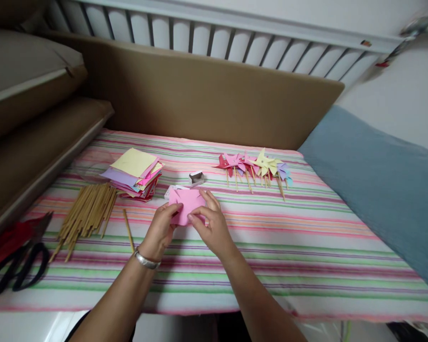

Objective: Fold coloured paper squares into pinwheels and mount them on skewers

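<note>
A pink square of paper [186, 201] with slits cut in from its corners is held up in front of me. My left hand [163, 222] pinches its left edge between thumb and fingers; a silver bracelet is on that wrist. On the right side of the same paper, my right hand [211, 222] grips with the thumb in front and a finger along the top corner. Just behind the paper lie a small open box [196, 178] and a white item [169, 191] partly hidden by it. A single wooden stick [128, 230] rests left of my left hand.
At left are a stack of coloured paper squares [135, 164], a pile of wooden sticks [87, 209] and black-handled scissors [30, 261]. Several finished paper pinwheels [251, 164] lie at back right on the striped cloth [288, 266]. A brown board [207, 99] stands behind.
</note>
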The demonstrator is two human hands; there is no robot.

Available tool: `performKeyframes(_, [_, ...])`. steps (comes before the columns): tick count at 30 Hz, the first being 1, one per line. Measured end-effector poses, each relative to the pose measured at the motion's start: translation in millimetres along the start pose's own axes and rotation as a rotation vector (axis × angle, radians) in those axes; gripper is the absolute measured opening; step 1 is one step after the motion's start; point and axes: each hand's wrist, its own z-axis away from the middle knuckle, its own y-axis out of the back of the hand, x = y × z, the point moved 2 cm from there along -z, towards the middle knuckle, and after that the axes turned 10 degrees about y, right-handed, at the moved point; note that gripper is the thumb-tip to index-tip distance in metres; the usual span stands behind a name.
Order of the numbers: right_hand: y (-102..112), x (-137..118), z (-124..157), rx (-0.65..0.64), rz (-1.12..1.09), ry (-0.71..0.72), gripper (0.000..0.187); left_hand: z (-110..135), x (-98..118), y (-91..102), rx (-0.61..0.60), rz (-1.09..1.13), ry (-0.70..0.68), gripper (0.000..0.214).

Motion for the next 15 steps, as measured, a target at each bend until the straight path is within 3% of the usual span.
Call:
performKeyframes(3, [-0.7,1.3,-0.5,0.015,0.014,-0.01,0.025,0.5,-1.2,-2.2,-0.041,0.027,0.004,0.017])
performKeyframes(9, [-4.2,10.4,-0.4,0.148,0.052,-0.068,0.01,7.5,-0.8,-7.9,-0.1,0.027,0.055,0.016])
performKeyframes(12, [-4.4,13.4,-0.6,0.125,0.069,-0.052,0.013,8.7,3.2,-7.2,-0.101,0.074,0.095,0.018])
performKeyframes(15, [-4.4,15.5,-0.7,0.079,0.088,-0.007,0.015,6.4,7.0,-5.1,-0.183,0.039,0.096,0.026])
